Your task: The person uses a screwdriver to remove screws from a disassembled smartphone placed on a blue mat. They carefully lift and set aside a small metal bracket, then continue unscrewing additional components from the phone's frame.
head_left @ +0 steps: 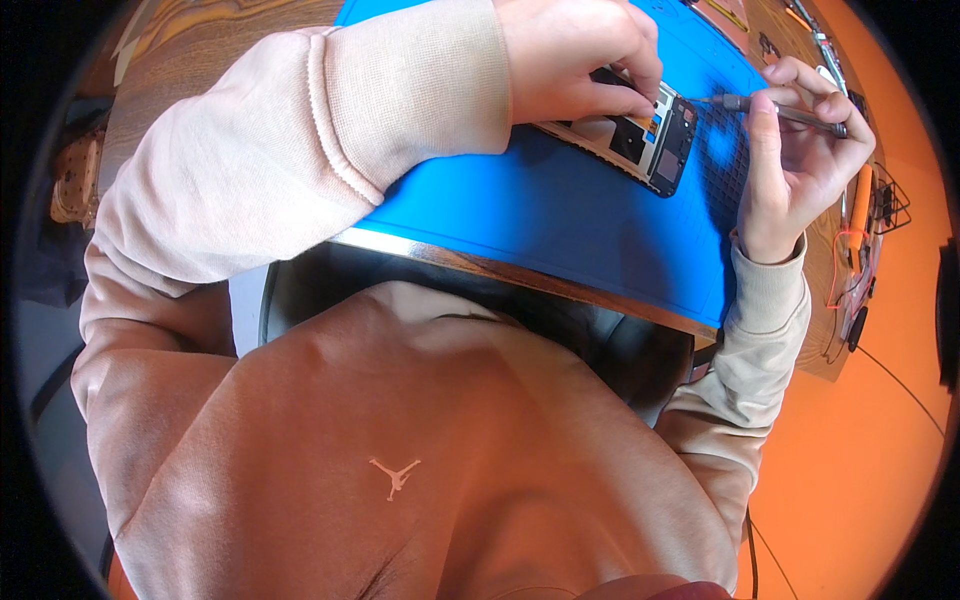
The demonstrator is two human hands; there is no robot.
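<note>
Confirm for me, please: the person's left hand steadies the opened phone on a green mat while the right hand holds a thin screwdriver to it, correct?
Not quite: the mat is blue, not green, as the head view shows. The rest stands: the left hand steadies the opened phone while the right hand holds a thin screwdriver to it.

Wooden table [215,25], metal-trimmed near edge. Blue work mat [560,220] covers most of it, flush to that edge. Opened phone [640,135] lies on the mat toward the far side. Orange-handled tools and wires [862,215] along the right edge.
</note>
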